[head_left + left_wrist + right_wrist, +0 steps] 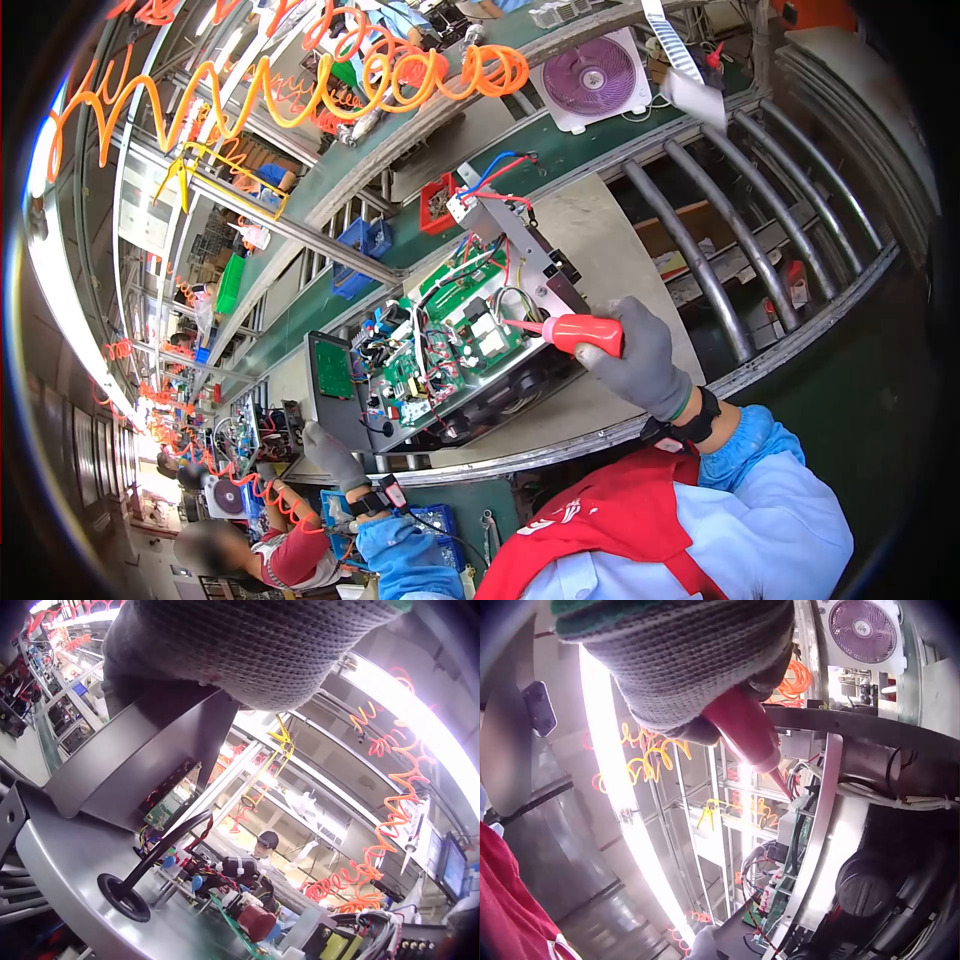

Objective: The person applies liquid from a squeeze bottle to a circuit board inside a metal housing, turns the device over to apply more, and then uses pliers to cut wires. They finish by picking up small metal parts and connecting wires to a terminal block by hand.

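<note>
Beyond the opened chassis [458, 346] sit red [437, 204] and blue bins [362, 256].

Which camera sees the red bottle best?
The head view: the red bottle shows side-on, with most of its body and thin tip. The right wrist view shows it, but the right hand hides more. The left wrist view doesn't show it.

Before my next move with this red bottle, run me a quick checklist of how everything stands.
1. Right hand has a grip on the red bottle: ok.
2. Nozzle points down into the open unit, toward the circuit boards: ok.
3. Nozzle tip touching its spot: cannot tell.
4. Left hand at the grey panel: ok; how firmly it holds, cannot tell.
5. Blue wire at the metal bracket tucked in: not ok, it sticks out.
</note>
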A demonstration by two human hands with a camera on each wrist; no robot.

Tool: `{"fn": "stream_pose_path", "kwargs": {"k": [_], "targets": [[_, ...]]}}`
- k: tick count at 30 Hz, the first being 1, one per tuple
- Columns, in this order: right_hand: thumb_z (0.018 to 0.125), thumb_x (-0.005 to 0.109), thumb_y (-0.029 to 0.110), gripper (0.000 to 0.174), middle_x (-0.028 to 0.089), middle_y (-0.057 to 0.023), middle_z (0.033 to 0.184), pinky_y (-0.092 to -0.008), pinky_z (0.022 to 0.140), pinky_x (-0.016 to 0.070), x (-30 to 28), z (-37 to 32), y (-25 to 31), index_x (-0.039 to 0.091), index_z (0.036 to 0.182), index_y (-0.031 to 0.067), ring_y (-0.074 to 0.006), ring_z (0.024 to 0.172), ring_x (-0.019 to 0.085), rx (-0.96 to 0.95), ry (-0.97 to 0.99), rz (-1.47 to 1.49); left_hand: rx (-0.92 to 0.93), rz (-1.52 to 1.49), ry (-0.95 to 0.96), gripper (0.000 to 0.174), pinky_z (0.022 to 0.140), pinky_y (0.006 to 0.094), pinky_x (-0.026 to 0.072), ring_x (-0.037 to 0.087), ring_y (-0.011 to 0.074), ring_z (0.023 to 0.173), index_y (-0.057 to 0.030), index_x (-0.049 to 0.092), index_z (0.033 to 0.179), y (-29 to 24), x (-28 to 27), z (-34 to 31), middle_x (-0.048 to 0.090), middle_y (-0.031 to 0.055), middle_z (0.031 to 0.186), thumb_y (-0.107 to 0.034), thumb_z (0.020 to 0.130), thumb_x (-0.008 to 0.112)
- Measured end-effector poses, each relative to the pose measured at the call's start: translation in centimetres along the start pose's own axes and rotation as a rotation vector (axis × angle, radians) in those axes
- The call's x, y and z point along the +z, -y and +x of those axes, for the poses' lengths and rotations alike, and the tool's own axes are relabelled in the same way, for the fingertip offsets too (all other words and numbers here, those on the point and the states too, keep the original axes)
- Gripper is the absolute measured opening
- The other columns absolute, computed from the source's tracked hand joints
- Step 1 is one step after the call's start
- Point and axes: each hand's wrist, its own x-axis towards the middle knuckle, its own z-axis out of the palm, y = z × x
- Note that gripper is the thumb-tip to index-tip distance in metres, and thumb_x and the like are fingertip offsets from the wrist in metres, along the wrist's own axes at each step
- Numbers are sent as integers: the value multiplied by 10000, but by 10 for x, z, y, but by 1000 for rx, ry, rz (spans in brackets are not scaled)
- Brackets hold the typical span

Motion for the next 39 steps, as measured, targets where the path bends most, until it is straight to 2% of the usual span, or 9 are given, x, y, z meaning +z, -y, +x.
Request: {"fn": "stream_pose_path", "kwargs": {"k": [10,20,23,28,31,34,36,38,39], "targets": [[716,798,181,381,657,-161,908,-424,675,547,8,3,-10,616,1010,23,-351,765,676,-48,-28,-42,1,74,9,386,659,342,423,479,152,708,29,541,853,-5,-3,2,533,39,792,-304,1028,459],[721,791,200,386,671,-154,937,-422,679,552,19,11,-15,615,1013,20,-347,783,679,-56,-45,-23,-31,-63,-3,364,603,313,356,397,107,664,-17,501,771,-8,2,-2,451,-24,734,-277,1023,464],[722,792,201,386,671,-154,936,-423,680,552,17,12,-14,614,1016,25,-351,787,680,-41,-20,-18,-3,-2,13,352,629,324,398,445,127,685,-16,496,801,-9,-1,-3,478,0,742,-278,1034,464],[724,795,205,392,670,-173,943,-426,679,546,7,16,-11,619,1027,31,-374,796,674,12,45,11,9,22,-8,378,638,342,410,459,143,684,11,526,798,0,-3,2,519,25,744,-280,1032,461],[729,788,189,408,666,-148,910,-397,681,541,-13,20,-4,623,1060,16,-303,777,691,55,134,50,56,109,-38,384,653,359,423,475,167,688,42,573,863,1,0,0,553,59,754,-281,1032,449],[725,772,150,435,655,-91,923,-349,691,532,-39,25,14,618,1108,13,-194,810,668,266,175,283,23,102,-1,399,675,391,441,511,230,696,51,601,913,4,-3,0,602,118,782,-293,1037,440],[750,736,154,456,631,-45,976,-301,721,519,-46,40,27,601,1164,19,-130,866,616,403,82,451,190,536,-102,406,699,426,451,536,301,709,50,621,943,37,-5,6,641,177,827,-299,1040,439],[782,710,199,479,629,-45,1051,-284,793,514,-54,69,36,581,1210,27,-131,922,608,426,123,454,70,467,-96,422,706,453,449,540,347,707,54,623,938,36,-2,5,646,223,841,-316,1039,445],[799,694,208,481,627,-49,1069,-280,832,503,-48,87,36,577,1227,22,-127,952,602,334,114,461,64,379,-104,428,693,449,444,533,329,688,47,616,921,21,1,-2,630,214,810,-329,1037,449]]}}
